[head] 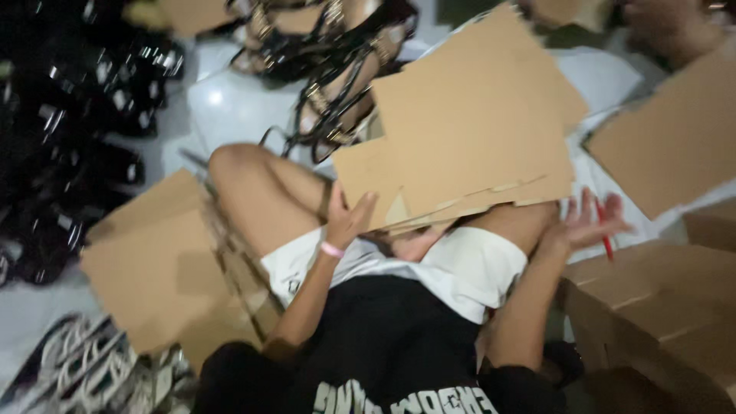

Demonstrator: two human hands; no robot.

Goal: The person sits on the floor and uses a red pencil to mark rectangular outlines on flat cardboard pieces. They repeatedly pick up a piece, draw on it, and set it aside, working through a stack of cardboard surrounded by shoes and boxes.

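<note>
Left hand (346,217) pressed against lower edge of flat cardboard stack (468,123) on lap; right hand (586,222) open, fingers spread, red pen (604,230) across it.

Left hand (346,217) raised, right hand (586,222) open, fingers spread.
</note>
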